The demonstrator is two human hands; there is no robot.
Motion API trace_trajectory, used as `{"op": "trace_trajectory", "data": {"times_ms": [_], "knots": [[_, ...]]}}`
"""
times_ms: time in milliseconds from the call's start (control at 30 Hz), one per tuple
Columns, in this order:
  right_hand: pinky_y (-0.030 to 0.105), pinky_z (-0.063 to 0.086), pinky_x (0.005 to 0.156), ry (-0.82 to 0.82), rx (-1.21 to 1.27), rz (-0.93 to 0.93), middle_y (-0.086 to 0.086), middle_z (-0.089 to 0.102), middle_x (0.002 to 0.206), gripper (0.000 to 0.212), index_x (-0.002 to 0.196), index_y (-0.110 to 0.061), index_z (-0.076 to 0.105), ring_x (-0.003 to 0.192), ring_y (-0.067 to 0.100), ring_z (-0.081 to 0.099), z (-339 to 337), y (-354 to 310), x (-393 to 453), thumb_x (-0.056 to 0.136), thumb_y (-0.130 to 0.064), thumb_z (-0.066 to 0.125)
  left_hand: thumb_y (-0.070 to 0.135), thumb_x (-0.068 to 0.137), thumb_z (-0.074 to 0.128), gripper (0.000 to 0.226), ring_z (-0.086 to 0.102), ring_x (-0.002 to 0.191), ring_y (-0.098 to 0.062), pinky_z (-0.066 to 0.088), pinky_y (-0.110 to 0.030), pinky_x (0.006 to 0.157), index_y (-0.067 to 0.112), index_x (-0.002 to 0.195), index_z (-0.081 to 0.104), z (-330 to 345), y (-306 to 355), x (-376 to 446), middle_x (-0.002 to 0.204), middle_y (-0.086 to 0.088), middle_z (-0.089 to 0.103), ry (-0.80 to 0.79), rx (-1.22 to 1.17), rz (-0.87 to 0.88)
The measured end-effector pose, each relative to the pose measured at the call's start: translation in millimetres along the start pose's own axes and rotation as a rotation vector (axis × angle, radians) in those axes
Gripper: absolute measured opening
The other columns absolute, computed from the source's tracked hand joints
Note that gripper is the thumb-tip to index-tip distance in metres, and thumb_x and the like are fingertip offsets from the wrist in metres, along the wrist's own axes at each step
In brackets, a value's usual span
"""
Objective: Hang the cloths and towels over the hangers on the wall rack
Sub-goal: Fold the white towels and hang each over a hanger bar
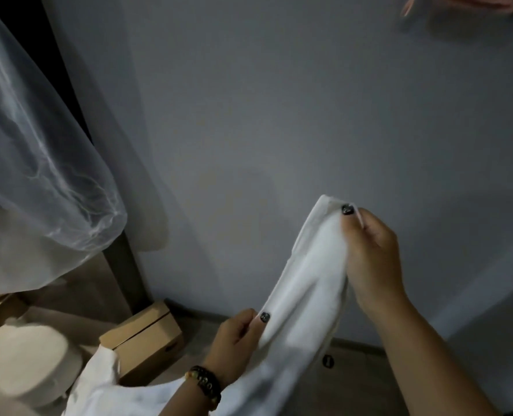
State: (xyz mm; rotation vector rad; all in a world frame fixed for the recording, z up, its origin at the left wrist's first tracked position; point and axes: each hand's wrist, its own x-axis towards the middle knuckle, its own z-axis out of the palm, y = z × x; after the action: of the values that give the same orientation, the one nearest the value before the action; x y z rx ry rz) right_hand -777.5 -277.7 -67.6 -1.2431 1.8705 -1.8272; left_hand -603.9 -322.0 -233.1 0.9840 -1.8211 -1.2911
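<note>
Right now you hold the white towel (pixel 306 283) stretched between both hands, its long axis slanting from low left to high right. Your right hand (pixel 372 259) pinches the upper corner, raised toward the grey wall (pixel 279 100); your left hand (pixel 237 331) pinches the edge lower down, nearer your body, and the rest of the cloth trails below. No hanger or rack is plainly visible; only a blurred pinkish thing (pixel 459 3) shows at the top right, well above your right hand, so that hand probably leads the lift.
</note>
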Motion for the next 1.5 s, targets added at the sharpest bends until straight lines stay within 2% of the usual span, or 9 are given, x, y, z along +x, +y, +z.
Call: {"op": "trace_trajectory", "data": {"times_ms": [200,300,433,533,633,800,1100,1233,1500], "knots": [[0.012,0.026,0.043,0.046,-0.070,-0.112,-0.008,0.040,0.050,0.042,0.060,-0.012,0.040,0.046,0.004,0.034,-13.7,-3.1,8.7,0.094,-0.027,0.059,0.026,0.097,0.050,0.040,0.036,0.054,-0.004,0.031,-0.019,0.053,0.004,0.065,0.044,-27.4,14.5,13.2,0.059,0.006,0.039,0.123,-0.031,-0.007],[0.017,0.044,0.056,-0.208,-0.249,-0.041,-0.007,0.065,0.073,0.024,0.079,-0.029,0.061,0.065,0.004,0.059,-11.9,12.1,2.1,0.074,-0.050,0.071,0.029,0.093,0.048,0.034,0.037,0.052,-0.002,0.031,-0.015,0.052,0.008,0.066,0.045,-33.2,28.4,18.6,0.056,0.011,0.039,0.166,-0.027,0.046],[0.023,0.052,0.071,-0.646,-0.303,0.178,0.002,0.069,0.083,0.060,0.099,-0.054,0.058,0.079,0.007,0.065,-1.5,43.1,-20.6,0.044,-0.070,0.073,0.038,0.094,0.052,0.037,0.038,0.054,-0.002,0.034,-0.016,0.053,0.012,0.067,0.050,-36.3,47.9,22.7,0.056,0.011,0.042,0.169,-0.038,0.125],[0.015,0.049,0.076,-0.851,-0.333,0.231,-0.007,0.067,0.090,0.068,0.105,-0.061,0.048,0.084,-0.002,0.063,14.5,53.1,-37.6,0.045,-0.068,0.079,0.036,0.089,0.054,0.030,0.040,0.056,-0.006,0.035,-0.019,0.055,0.015,0.068,0.054,-34.5,68.1,25.1,0.059,0.006,0.045,0.113,-0.075,0.170],[0.019,0.051,0.068,-0.895,-0.311,0.199,-0.010,0.070,0.081,0.033,0.087,-0.040,0.062,0.076,-0.002,0.065,30.2,54.4,-46.1,0.062,-0.052,0.080,0.040,0.086,0.060,0.028,0.050,0.057,-0.005,0.040,-0.018,0.058,0.019,0.068,0.057,-30.2,86.9,23.7,0.060,0.008,0.055,0.052,-0.102,0.223],[0.034,0.046,0.055,-0.716,-0.231,0.102,0.000,0.065,0.064,0.038,0.072,-0.014,0.063,0.055,0.013,0.057,29.4,44.9,-45.2,0.073,-0.051,0.066,0.045,0.082,0.061,0.026,0.051,0.056,-0.006,0.041,-0.019,0.057,0.025,0.066,0.058,-32.2,99.1,26.0,0.059,0.007,0.058,0.099,-0.195,0.259],[0.021,0.035,0.047,-0.469,-0.101,-0.117,-0.003,0.050,0.049,0.032,0.057,-0.013,0.053,0.047,0.004,0.045,10.3,12.1,-35.7,0.079,-0.034,0.065,0.048,0.086,0.044,0.044,0.042,0.055,-0.015,0.036,-0.028,0.052,0.008,0.071,0.052,-10.8,72.8,20.9,0.059,-0.007,0.047,0.335,-0.266,0.257],[0.027,0.037,0.048,-0.357,-0.056,-0.108,0.012,0.052,0.054,0.046,0.064,-0.002,0.056,0.051,0.010,0.044,-6.4,-6.7,-20.2,0.072,-0.046,0.061,0.055,0.087,0.043,0.064,0.039,0.058,-0.016,0.034,-0.031,0.055,-0.007,0.070,0.046,6.1,55.6,18.1,0.060,-0.014,0.045,0.203,-0.223,0.244],[0.019,0.029,0.042,0.061,-0.131,-0.174,0.003,0.042,0.045,0.040,0.055,0.000,0.052,0.044,0.006,0.039,-49.1,-28.5,11.5,0.071,-0.035,0.064,0.047,0.089,0.045,0.044,0.031,0.056,-0.004,0.026,-0.019,0.053,0.016,0.058,0.037,13.7,73.7,23.3,0.059,0.011,0.033,0.114,-0.125,0.216]]}}
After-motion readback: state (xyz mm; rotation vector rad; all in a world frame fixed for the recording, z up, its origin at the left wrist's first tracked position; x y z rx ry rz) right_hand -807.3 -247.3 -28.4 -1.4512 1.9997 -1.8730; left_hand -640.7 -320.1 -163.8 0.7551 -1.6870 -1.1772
